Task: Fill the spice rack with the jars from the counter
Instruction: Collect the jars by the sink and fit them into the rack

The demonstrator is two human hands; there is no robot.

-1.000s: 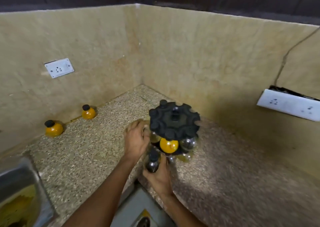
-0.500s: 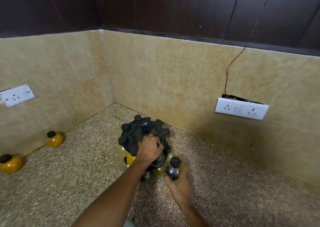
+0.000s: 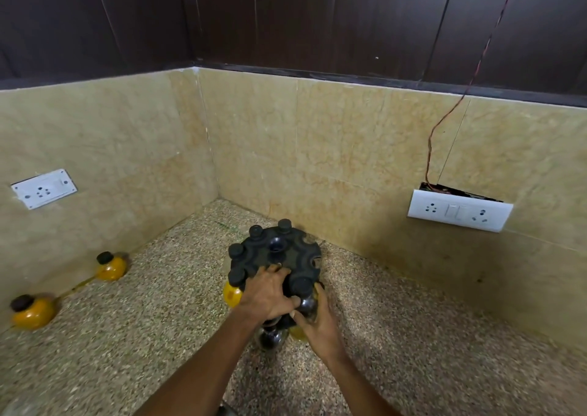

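Note:
A black round spice rack (image 3: 279,255) stands on the speckled counter (image 3: 158,314) near the corner, with several black-capped jars hanging in its slots. My left hand (image 3: 268,293) lies on the rack's near top edge, fingers curled over it. My right hand (image 3: 317,318) holds a dark clear jar with a black cap (image 3: 301,285) at a near-right slot of the rack. A yellow-filled jar (image 3: 232,293) hangs at the rack's left side. Two more yellow jars with black caps stand by the left wall: one nearer (image 3: 31,312), one farther (image 3: 111,266).
Beige marble walls meet in a corner behind the rack. A white socket (image 3: 43,188) is on the left wall, and a loose white socket plate (image 3: 459,213) with a red wire is on the right wall. Dark wood panels run above.
The camera tilted up and turned right. My left hand moved from the rack's side onto its top edge. My right hand lifted the dark jar from beside the rack's base up to a top slot.

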